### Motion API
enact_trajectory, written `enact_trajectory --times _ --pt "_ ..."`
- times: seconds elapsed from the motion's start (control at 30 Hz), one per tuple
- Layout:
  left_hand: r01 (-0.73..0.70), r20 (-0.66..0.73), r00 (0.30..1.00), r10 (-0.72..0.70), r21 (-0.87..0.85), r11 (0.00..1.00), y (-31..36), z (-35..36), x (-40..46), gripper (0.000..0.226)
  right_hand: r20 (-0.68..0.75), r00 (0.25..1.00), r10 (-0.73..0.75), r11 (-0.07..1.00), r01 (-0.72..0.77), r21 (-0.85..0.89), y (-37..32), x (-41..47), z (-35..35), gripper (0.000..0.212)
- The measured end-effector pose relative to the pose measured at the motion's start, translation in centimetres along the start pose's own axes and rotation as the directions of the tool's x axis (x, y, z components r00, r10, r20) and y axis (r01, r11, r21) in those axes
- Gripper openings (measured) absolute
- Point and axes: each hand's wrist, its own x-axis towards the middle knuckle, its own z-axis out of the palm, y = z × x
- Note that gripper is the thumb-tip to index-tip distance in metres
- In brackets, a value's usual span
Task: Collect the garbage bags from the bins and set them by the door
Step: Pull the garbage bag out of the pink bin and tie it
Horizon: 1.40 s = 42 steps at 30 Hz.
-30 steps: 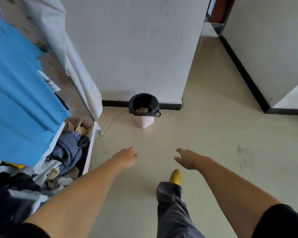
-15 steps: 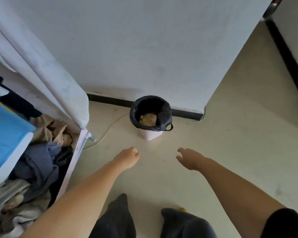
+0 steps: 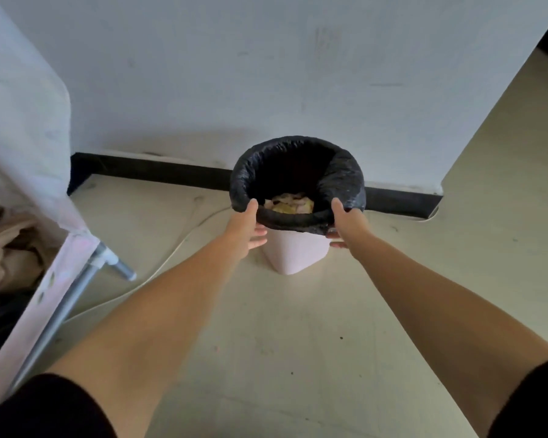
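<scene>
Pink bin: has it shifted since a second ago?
No. The pink bin remains against the black baseboard near the wall corner; only the camera moved closer.

Bin [image 3: 295, 252] on floor [image 3: 298, 343] before wall [image 3: 266, 74], bag [image 3: 345, 181] inside it, rack [image 3: 60, 298] left, cable [image 3: 171, 254] between.

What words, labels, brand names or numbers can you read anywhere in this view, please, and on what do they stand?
None: no readable text shows on the pink bin, the black garbage bag, the white wall or the pink fabric wardrobe.
</scene>
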Motion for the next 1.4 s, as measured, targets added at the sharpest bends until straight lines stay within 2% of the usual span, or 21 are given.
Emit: enact_trajectory --times 0.1,0.23,0.37,0.47,0.57,0.7,0.77,0.9,1.0,1.07,1.13,1.23,1.27,1.4 --pt "0.009 0.011 1.000 -0.006 -0.282 0.959 0.2 -0.8 1.5 0.045 -0.028 0.999 0.027 0.982 -0.021 0.186 0.2 1.6 0.8 0.053" --pt "0.055 0.089 0.996 -0.021 -0.408 0.912 1.0 -1.0 -0.6 0.036 0.000 0.998 0.069 0.965 -0.067 0.252 -0.3 0.9 0.5 0.025" --pt "0.129 0.155 0.985 -0.074 -0.390 0.912 -0.1 -2.0 -2.5 0.030 0.001 0.996 0.086 0.978 -0.085 0.192 0.1 -0.7 -0.6 0.016" --pt "0.175 0.179 0.977 -0.111 -0.394 0.902 -1.9 -2.4 -3.0 0.041 0.005 0.998 0.062 0.993 -0.063 0.102 1.3 -1.9 -1.5 0.022" --pt "0.201 0.192 0.974 -0.123 -0.475 0.856 -3.5 -2.2 -3.3 0.057 -0.001 0.999 0.052 0.997 -0.052 0.059 2.3 -3.0 -2.0 0.022" --pt "0.222 0.195 0.971 -0.141 -0.494 0.841 -4.7 -2.3 -3.4 0.060 -0.009 0.999 0.033 0.999 -0.033 0.029 3.6 -3.2 -2.6 0.027" --pt "0.221 0.185 0.971 -0.148 -0.485 0.846 -4.5 -2.5 -3.7 0.056 -0.021 0.999 0.047 0.994 -0.044 0.104 3.7 -2.9 -2.9 0.032" --pt "0.192 0.110 0.981 -0.157 -0.532 0.825 -3.9 -2.9 -4.1 0.048 -0.005 0.980 0.201 0.927 -0.189 0.325 4.7 -2.8 -3.3 0.040" --pt "0.177 0.093 0.984 -0.151 -0.545 0.820 -3.8 -3.3 -4.0 0.046 0.097 0.921 0.378 0.854 -0.387 0.347 6.4 -3.2 -3.3 0.047" --pt "0.163 0.065 0.986 -0.152 -0.526 0.835 -3.9 -3.4 -4.0 0.043 0.189 0.892 0.411 0.804 -0.452 0.386 6.9 -3.4 -3.1 0.051" --pt "0.145 0.042 0.989 -0.145 -0.524 0.839 -3.9 -3.5 -4.1 0.042 0.252 0.898 0.360 0.759 -0.439 0.481 6.4 -3.2 -3.0 0.038" --pt "0.122 0.010 0.990 -0.139 -0.536 0.835 -3.8 -4.0 -4.1 0.038 0.244 0.930 0.274 0.731 -0.366 0.575 5.3 -3.2 -3.0 0.009" --pt "0.109 -0.008 0.991 -0.135 -0.541 0.834 -3.8 -4.2 -4.0 0.038 0.237 0.934 0.268 0.717 -0.358 0.598 5.2 -3.3 -3.0 0.006" --pt "0.039 -0.117 0.987 -0.112 -0.502 0.864 -3.8 -4.5 -4.1 0.034 0.192 0.949 0.250 0.698 -0.314 0.644 4.8 -4.6 -3.1 0.019"
